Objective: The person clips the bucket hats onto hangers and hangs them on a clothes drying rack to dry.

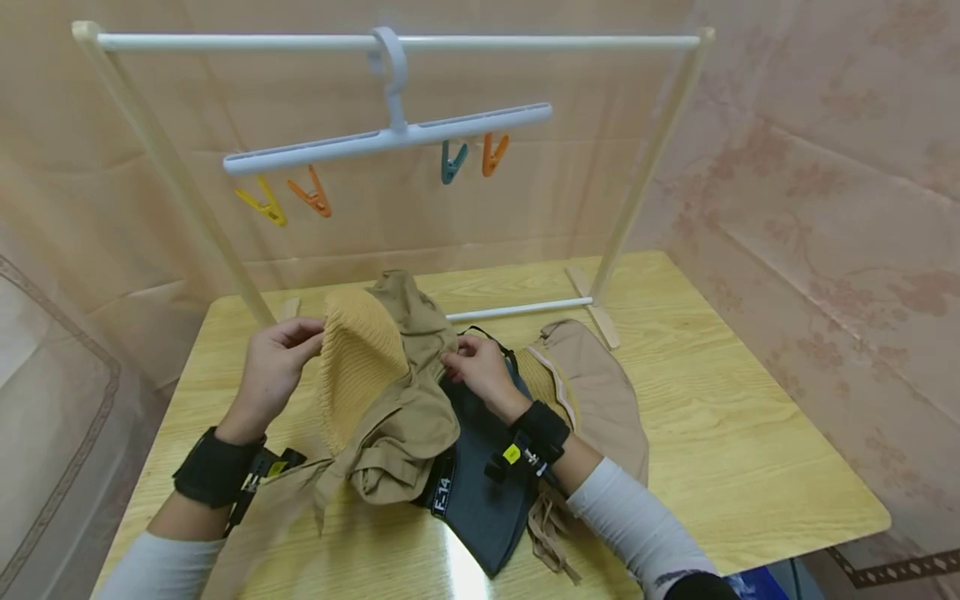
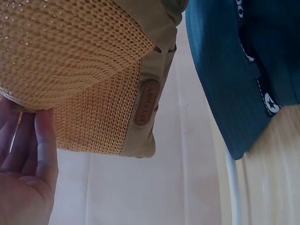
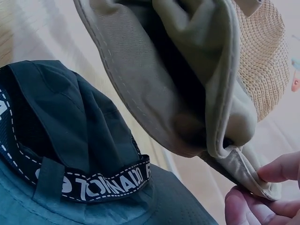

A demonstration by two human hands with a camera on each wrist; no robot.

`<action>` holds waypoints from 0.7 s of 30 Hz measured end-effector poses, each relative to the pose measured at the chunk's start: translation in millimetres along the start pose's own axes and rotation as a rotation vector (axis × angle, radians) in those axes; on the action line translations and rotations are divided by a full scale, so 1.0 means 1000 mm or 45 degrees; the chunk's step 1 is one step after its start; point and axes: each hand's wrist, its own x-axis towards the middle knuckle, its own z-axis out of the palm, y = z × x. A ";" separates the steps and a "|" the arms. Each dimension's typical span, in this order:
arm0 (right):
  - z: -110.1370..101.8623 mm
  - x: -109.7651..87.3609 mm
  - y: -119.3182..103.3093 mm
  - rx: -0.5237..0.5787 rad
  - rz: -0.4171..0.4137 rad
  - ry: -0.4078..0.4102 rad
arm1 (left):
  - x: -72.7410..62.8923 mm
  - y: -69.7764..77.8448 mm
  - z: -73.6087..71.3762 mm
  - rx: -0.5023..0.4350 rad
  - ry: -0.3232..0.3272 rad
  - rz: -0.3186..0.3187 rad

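Note:
A khaki sun hat [image 1: 408, 433] with a yellow woven crown hangs between both hands, above the table. My left hand [image 1: 273, 371] pinches the edge of the woven part; the left wrist view shows a brown label [image 2: 146, 103] on its khaki band. My right hand [image 1: 483, 371] grips the khaki cloth edge between thumb and fingers, seen at the tip of the brim in the right wrist view. Under the right hand lies a dark blue-green hat [image 1: 491, 492] with a lettered band [image 3: 105, 183]. A beige hat [image 1: 603, 392] with ties rests partly beneath it.
A white rack with a top rail [image 1: 247, 42] stands on the wooden table [image 1: 750, 467]. From the rail hangs a pale hanger [image 1: 330, 148], carrying a yellow clip [image 1: 266, 204], two orange clips [image 1: 313, 193] and a blue clip [image 1: 452, 162]. The rack's lower bar [image 1: 517, 309] runs behind the hats.

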 end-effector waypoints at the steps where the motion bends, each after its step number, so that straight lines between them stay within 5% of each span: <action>1: 0.000 0.000 0.000 0.016 0.000 0.007 | 0.000 0.001 0.001 -0.016 0.002 0.002; 12: -0.005 0.007 -0.001 0.128 0.017 0.064 | 0.009 0.018 0.008 -0.139 0.060 0.054; 21: -0.007 0.011 -0.002 0.142 0.029 0.084 | 0.020 0.033 0.011 -0.232 0.065 0.002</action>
